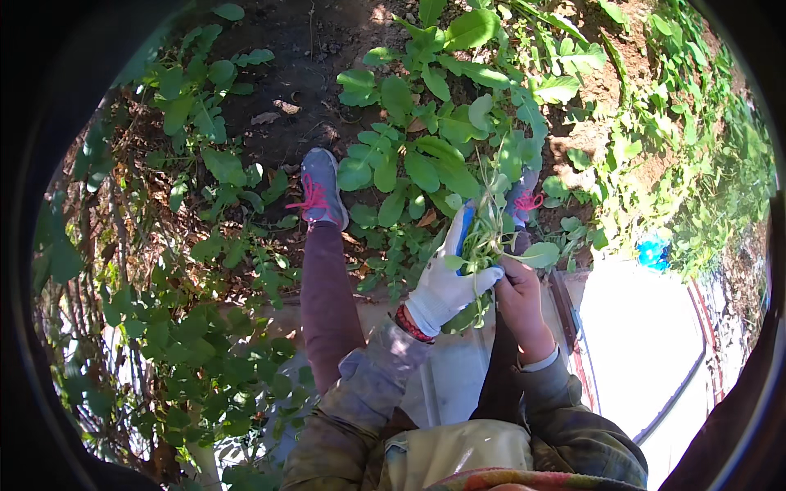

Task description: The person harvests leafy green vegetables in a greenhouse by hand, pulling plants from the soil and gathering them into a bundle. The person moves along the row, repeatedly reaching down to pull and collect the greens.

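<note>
My left hand [445, 279], in a white knit glove with a blue palm, is closed around a bunch of thin-stemmed green plants [485, 239]. Its thumb points right across the stems. Bare and ungloved, my right hand [521, 294] pinches at the right side of the same bunch, beside the glove's thumb. A broad leaf [540, 255] sticks out to the right above it. What lies between the right fingertips is too small to tell. Large leafy plants [424, 153] grow from the soil just beyond my hands.
My grey shoes with pink laces [320, 184] stand on either side of the leafy plants. A leafy shrub with bare stems [178, 356] fills the left. Sunlit pale slabs [638, 325] lie at the right, with a blue object [653, 251] at their far edge. Dark soil [276, 80] shows ahead.
</note>
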